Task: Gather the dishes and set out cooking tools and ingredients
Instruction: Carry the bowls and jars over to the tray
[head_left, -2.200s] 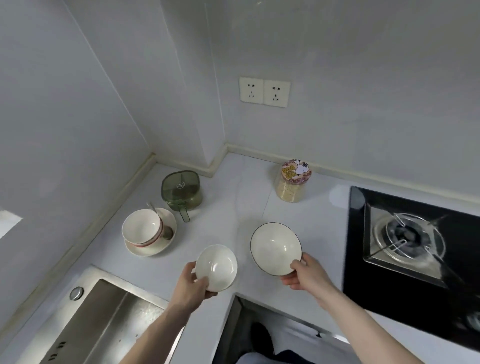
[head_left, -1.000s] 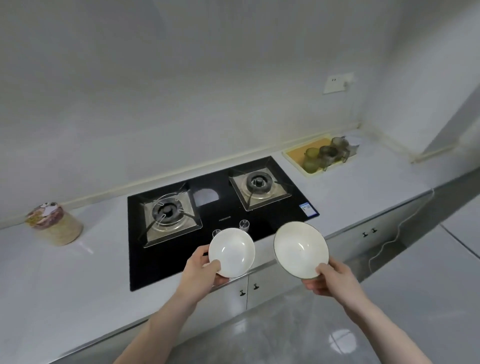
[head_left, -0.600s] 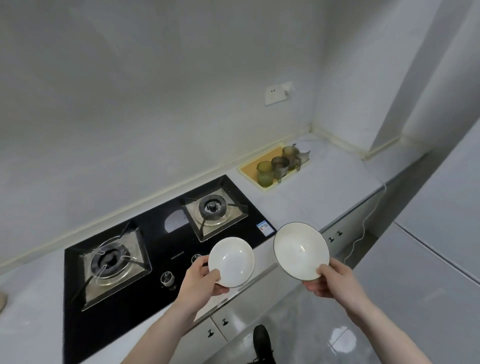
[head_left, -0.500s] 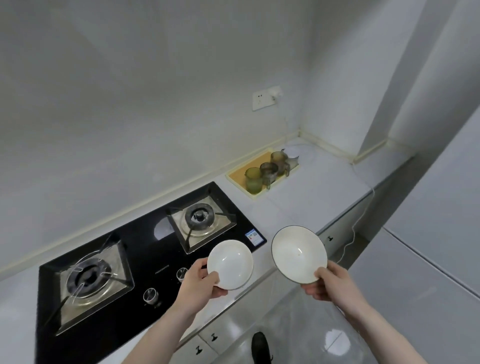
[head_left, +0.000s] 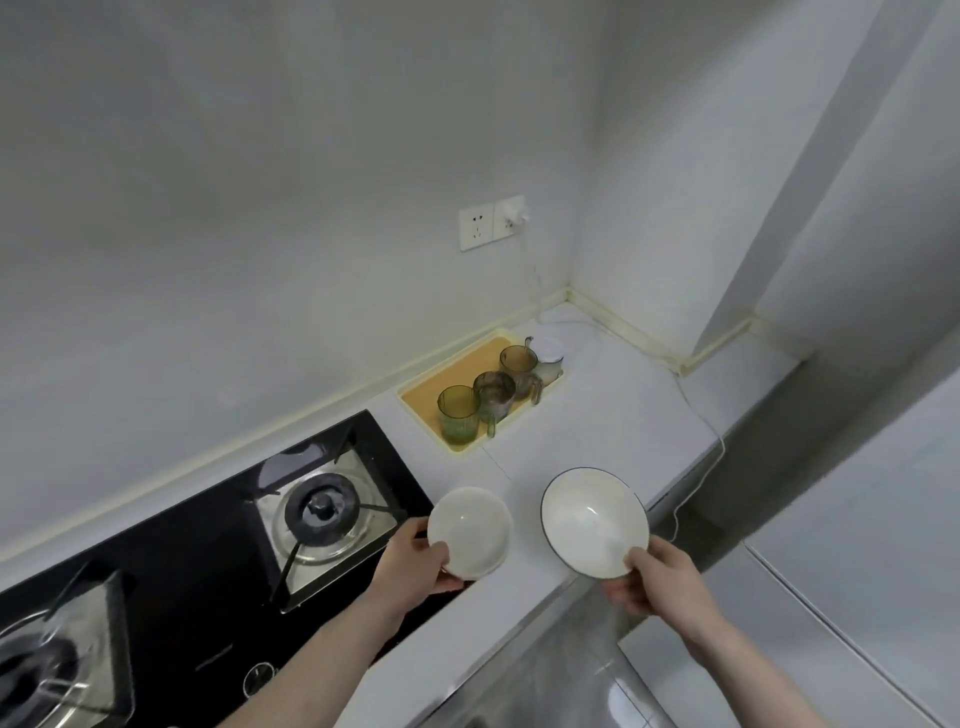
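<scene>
Bowl in L hand, none down

A tray holding cups sits right of the stove.

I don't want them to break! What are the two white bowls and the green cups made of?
Small plain white bowl and dark-rimmed larger white bowl: probably glazed ceramic, glossy, opaque. Ribbed green cups: see-through, so glass or clear plastic.

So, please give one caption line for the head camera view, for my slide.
Left hand holds a small white bowl, right hand a dark-rimmed bowl, above the countertop.
</scene>
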